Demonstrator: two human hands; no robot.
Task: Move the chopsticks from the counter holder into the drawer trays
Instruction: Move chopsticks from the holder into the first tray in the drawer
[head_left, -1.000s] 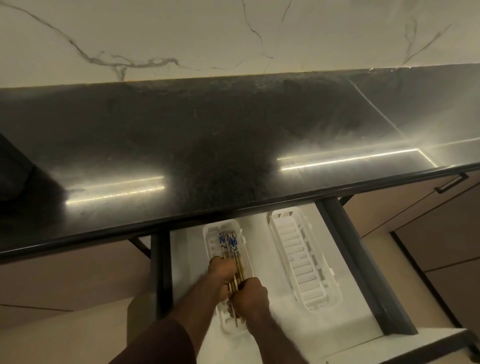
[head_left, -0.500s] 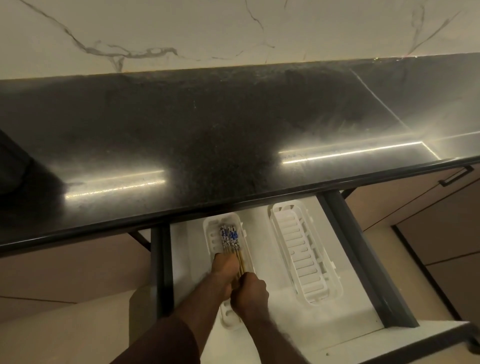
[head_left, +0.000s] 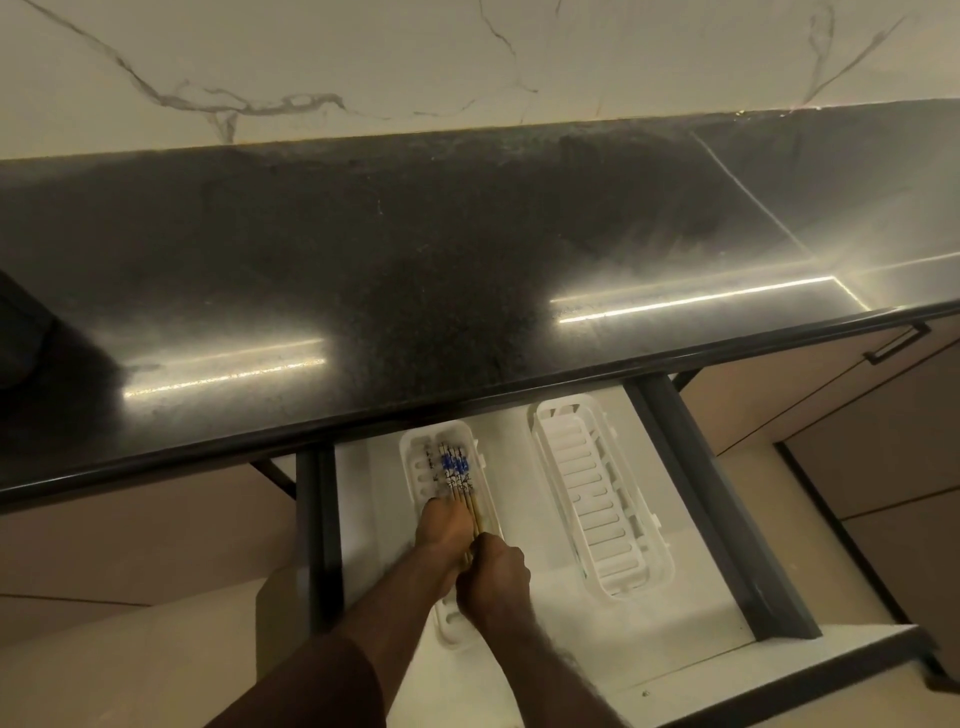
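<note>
counter (head_left: 363, 270) on the left and across the whole top: bare dark stone, no chopstick holder in view, so how many chopsticks remain up there can't be told.

drawer (head_left: 691, 457) is pulled open under the counter edge, white liner inside, two white slotted trays lying lengthwise.

left tray (head_left: 415, 457): holds a bundle of chopsticks (head_left: 457, 473), patterned blue-and-white ends pointing toward the back, wooden shafts running forward under the hands. bundle sits inside the tray walls, roughly aligned with the tray's long axis.

left hand (head_left: 441, 527): flat on top of the bundle mid-length, fingers pressed down on it; a press, not a wrap. whether anything is pinched underneath can't be told.

right hand (head_left: 493, 577): just behind the left, touching it, curled closed around the near ends of the chopsticks, looks like squaring them up.

right tray (head_left: 597, 499): nothing in it, all slots visible, well apart from both hands.

judgement: one batch is delivered and in final seating. left to do: let go of the bundle, likely fill the right tray with another batch if the holder has more. roughly mid-task at best.
</note>
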